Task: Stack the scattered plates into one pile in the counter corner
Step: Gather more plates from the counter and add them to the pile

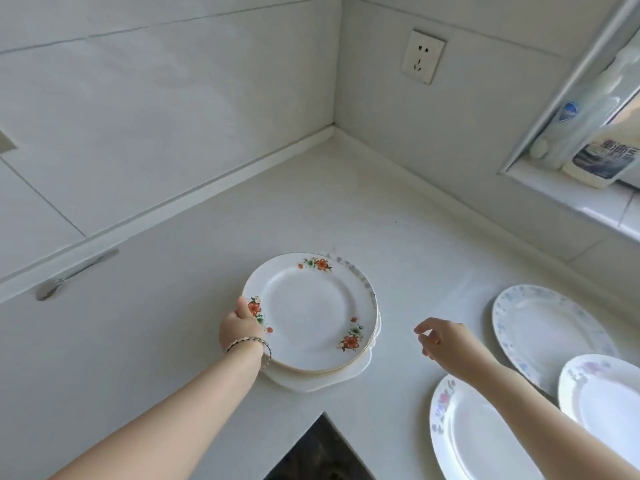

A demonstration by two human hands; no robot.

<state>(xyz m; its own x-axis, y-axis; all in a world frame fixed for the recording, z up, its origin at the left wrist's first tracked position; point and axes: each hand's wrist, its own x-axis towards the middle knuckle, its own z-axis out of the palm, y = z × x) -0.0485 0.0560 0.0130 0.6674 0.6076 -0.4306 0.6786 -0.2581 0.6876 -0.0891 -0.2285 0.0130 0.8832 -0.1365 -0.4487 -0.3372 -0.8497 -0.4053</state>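
Head view: my left hand [242,325] grips the near-left rim of the pile [311,381], topped by the orange-flowered plate [308,306]; it sits well short of the counter corner [333,135] beyond that hand. My right hand [440,341] hovers just right of the pile, fingers loosely curled, holding nothing. Stacking is partway, I judge: the blue-speckled plate [547,334], right of that hand, needs lifting across next

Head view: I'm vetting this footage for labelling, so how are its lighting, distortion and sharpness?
In the head view, daylight is soft and even, with only a weak shadow under the plate pile. The head view's wide angle bends the wall seams and stretches the plates at the right edge. Also in the head view, the right hand and the spoon look slightly smeared.
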